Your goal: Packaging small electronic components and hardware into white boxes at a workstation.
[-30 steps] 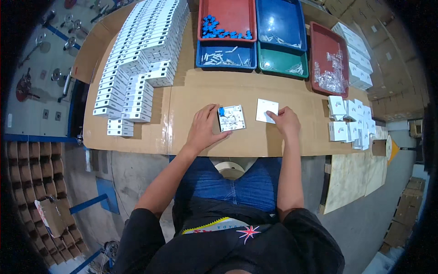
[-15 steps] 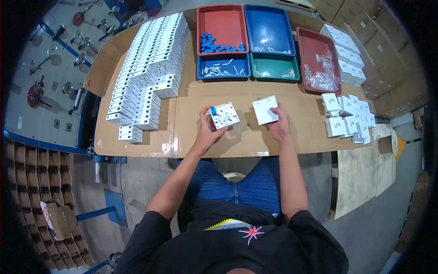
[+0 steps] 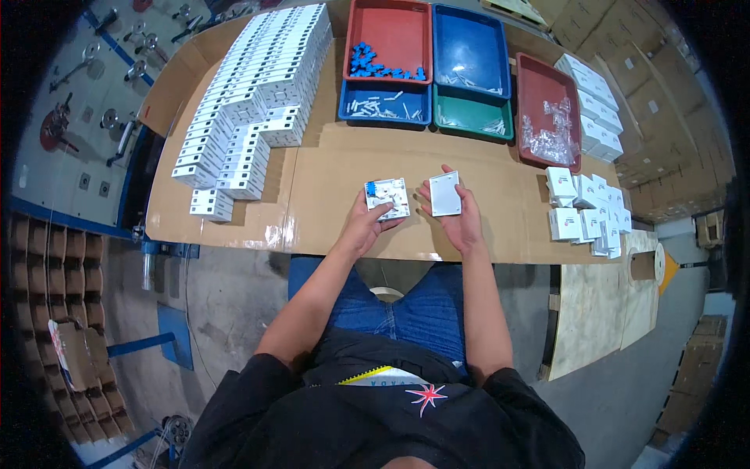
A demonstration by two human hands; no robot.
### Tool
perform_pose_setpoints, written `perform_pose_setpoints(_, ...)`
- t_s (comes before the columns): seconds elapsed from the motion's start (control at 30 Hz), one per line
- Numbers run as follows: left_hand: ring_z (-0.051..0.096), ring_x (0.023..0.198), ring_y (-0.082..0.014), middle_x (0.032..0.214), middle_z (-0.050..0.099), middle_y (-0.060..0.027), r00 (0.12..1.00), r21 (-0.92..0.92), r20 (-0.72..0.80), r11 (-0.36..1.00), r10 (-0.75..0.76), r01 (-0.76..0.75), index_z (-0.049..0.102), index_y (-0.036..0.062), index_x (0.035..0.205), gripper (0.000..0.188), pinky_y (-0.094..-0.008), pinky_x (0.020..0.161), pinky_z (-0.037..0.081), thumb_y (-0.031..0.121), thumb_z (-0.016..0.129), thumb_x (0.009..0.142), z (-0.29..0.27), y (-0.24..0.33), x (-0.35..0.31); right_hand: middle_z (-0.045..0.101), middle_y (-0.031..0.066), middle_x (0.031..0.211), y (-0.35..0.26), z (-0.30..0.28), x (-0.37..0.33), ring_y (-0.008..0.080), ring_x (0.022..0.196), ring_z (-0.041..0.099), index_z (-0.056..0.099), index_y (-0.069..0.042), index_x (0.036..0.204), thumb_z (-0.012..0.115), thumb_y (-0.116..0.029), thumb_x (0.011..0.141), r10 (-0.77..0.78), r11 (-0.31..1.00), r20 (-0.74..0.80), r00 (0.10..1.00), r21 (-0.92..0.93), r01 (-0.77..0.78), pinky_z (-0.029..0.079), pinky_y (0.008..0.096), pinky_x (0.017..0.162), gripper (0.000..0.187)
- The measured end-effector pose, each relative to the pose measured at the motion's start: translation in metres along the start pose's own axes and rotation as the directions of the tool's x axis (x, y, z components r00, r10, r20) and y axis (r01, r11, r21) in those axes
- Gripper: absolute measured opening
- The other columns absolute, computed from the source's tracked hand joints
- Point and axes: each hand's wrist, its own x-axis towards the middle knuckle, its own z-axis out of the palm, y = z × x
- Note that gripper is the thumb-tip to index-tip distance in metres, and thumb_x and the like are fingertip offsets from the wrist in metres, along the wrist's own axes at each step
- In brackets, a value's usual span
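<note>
My left hand (image 3: 365, 224) grips a white square plastic box base (image 3: 397, 201) by its near left side, the thumb lying over its inside. White parts fill the base, and a blue connector (image 3: 371, 190) sits at its far left corner. Across a small gap, my right hand (image 3: 462, 219) holds a white square cover (image 3: 444, 194) between thumb and fingers. The cover is tilted, and its shallow rimmed face shows. Both pieces are held above the cardboard-covered table (image 3: 328, 184), apart from each other.
Stacked white boxes (image 3: 262, 90) fill the table's left side. At the back stand a red tray (image 3: 391, 31) of blue connectors, blue (image 3: 469, 43) and green trays (image 3: 469, 117) of small white pieces, and a dark red tray (image 3: 543, 78) of clear bags. Closed white boxes (image 3: 578, 223) lie at right.
My right hand has turned the cover, so its rimmed face now shows. My left hand has rotated the base slightly, and its thumb has moved over the inside. The whole view has shifted a little.
</note>
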Motion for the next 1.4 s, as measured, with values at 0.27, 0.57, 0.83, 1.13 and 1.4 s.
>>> perform_pose_setpoints(0.27, 0.071, 0.111, -0.0295, 0.132, 0.062, -0.0127, 0.998, 0.008, -0.066, 1.000, 0.020, -0.019, 0.040, 0.0116, 0.146, 0.053, -0.0447, 0.081, 0.068, 0.001, 0.064, 0.099, 0.009, 0.000, -0.004, 0.059, 0.0138, 0.140, 0.015, 0.011, 0.006, 0.0220, 0.120, 0.065, 0.040, -0.013, 0.157, 0.057, -0.029, 0.106, -0.012, 0.959, -0.034, 0.999, -0.285, 0.002, 0.056, 0.0340, 0.095, 0.056)
perform_pose_setpoints(0.57, 0.071, 0.110, -0.0300, 0.129, 0.065, -0.0139, 0.993, 0.034, -0.112, 0.999, -0.024, 0.028, 0.045, 0.0059, 0.139, 0.046, -0.0448, 0.085, 0.067, 0.002, 0.065, 0.099, 0.004, -0.006, 0.002, 0.053, 0.0118, 0.148, 0.010, 0.019, 0.009, 0.0222, 0.113, 0.068, 0.036, -0.011, 0.160, 0.053, -0.027, 0.107, -0.035, 0.981, -0.040, 0.999, -0.190, 0.027, 0.059, 0.0343, 0.088, 0.058)
perform_pose_setpoints(0.83, 0.066, 0.122, -0.0340, 0.138, 0.060, -0.0176, 1.000, -0.008, -0.020, 1.000, 0.011, -0.011, 0.041, 0.0067, 0.146, 0.049, -0.0507, 0.097, 0.063, 0.003, 0.059, 0.101, -0.003, -0.006, 0.000, 0.042, 0.0134, 0.160, 0.007, 0.001, 0.004, 0.0308, 0.122, 0.064, 0.027, -0.016, 0.165, 0.066, -0.035, 0.098, -0.062, 0.995, 0.007, 0.998, -0.080, 0.062, 0.057, 0.0439, 0.099, 0.080)
perform_pose_setpoints(1.13, 0.062, 0.131, -0.0337, 0.150, 0.054, -0.0154, 0.987, -0.304, 0.106, 0.941, -0.119, 0.146, 0.031, 0.0199, 0.162, 0.055, -0.0517, 0.106, 0.056, 0.039, 0.039, 0.111, -0.020, -0.005, 0.008, 0.043, 0.0152, 0.156, 0.000, 0.011, 0.002, 0.0325, 0.135, 0.054, 0.031, -0.013, 0.163, 0.081, -0.005, 0.082, -0.042, 0.940, 0.064, 0.997, -0.334, 0.061, 0.048, 0.0477, 0.112, 0.095)
perform_pose_setpoints(1.4, 0.062, 0.131, -0.0292, 0.152, 0.054, -0.0075, 0.990, -0.244, 0.105, 0.963, -0.089, 0.113, 0.036, 0.0264, 0.160, 0.061, -0.0435, 0.099, 0.059, 0.061, 0.025, 0.111, -0.001, 0.011, -0.001, 0.055, 0.0166, 0.139, 0.012, 0.052, 0.004, 0.0339, 0.127, 0.058, 0.055, -0.003, 0.143, 0.099, -0.025, 0.063, -0.312, 0.217, 0.286, 0.906, -0.907, 0.361, 0.050, 0.0432, 0.107, 0.094)
